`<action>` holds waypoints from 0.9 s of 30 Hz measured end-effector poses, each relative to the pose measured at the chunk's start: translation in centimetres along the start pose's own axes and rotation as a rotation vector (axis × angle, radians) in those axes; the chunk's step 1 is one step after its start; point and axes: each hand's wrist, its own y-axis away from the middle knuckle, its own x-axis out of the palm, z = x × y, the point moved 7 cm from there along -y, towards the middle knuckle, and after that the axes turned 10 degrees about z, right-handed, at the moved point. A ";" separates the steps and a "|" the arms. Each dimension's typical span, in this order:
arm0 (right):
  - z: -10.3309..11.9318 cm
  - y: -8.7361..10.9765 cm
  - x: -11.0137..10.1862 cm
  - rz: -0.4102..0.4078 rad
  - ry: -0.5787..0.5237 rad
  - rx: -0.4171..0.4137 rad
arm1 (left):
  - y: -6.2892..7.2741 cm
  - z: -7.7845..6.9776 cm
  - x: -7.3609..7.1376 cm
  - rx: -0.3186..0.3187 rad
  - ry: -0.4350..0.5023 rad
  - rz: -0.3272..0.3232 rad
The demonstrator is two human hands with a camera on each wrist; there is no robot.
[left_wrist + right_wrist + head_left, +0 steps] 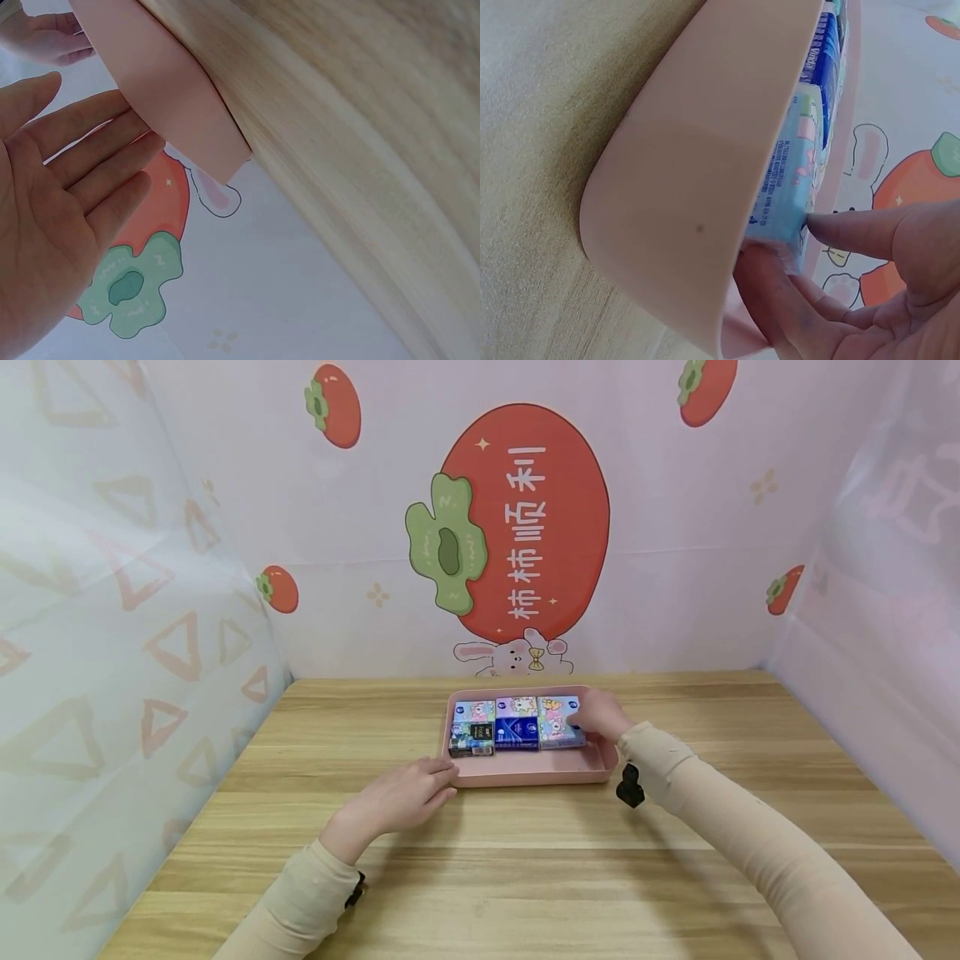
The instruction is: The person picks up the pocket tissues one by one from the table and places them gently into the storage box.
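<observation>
A pink tray [534,764] holds several pocket tissue packs side by side. My right hand [603,716] is at the tray's right end and pinches a light blue tissue pack [784,184] with cartoon prints. In the right wrist view the thumb [855,231] presses its printed face, while the fingers lie against its end, inside the tray wall. My left hand [397,795] has its fingers extended, the tips touching the tray's front left corner. A dark blue tissue pack [517,734] lies in the middle, and a dark green and black pack [471,739] at the left.
Behind these lie a purple-pink pack [516,706] and a pale blue one [475,711]. Bare tray floor shows along the front. The wooden table [525,868] meets a printed backdrop [675,568] close behind the tray, with printed sheets on both sides.
</observation>
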 end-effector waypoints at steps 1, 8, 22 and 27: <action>0.1 0.0 0.0 -0.001 0.004 -0.007 | 0.0 0.0 0.0 0.000 0.000 -0.001; 0.1 -0.3 0.0 0.000 -0.002 -0.028 | 0.1 -0.1 -0.2 0.005 -0.001 -0.010; 0.3 0.2 -0.1 -0.032 -0.009 -0.023 | 0.1 0.2 0.0 -0.005 0.003 0.003; 0.3 0.8 -0.4 -0.041 -0.044 -0.030 | 0.0 0.2 0.1 -0.010 0.001 0.007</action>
